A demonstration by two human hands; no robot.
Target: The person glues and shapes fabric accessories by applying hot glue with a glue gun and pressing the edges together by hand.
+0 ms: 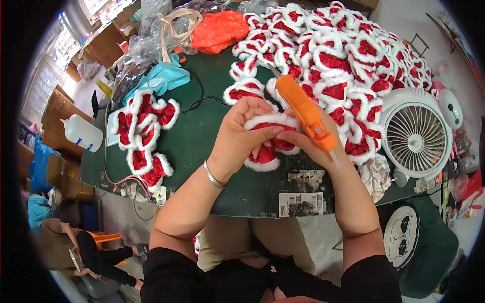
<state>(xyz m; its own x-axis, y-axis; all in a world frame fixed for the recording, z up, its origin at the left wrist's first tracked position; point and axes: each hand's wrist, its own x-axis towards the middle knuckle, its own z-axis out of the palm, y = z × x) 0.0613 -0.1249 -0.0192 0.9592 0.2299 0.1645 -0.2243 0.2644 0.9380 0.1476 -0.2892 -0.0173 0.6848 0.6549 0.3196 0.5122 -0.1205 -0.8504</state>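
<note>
Near the front middle of the dark green table, both hands meet on a red cloth piece with white fluffy trim (262, 159). My left hand (241, 130) pinches its upper edge between thumb and fingers. From the right, my right hand (317, 140) presses its thumb against the same piece, thumb tips nearly touching. An orange tool, seemingly a glue gun (303, 108), lies across my right hand, its narrow tip pointing up and left. The right fingers are mostly hidden behind it. A large pile of similar red and white pieces (338, 55) lies just beyond.
Several red and white pieces (144, 126) lie at the left of the table (202, 166). A white fan (417, 136) stands right, beside crumpled paper (375, 177). A white bottle (82, 133), plastic bags (220, 31) and a black cable (202, 96) are there too. Another person (65, 247) sits lower left.
</note>
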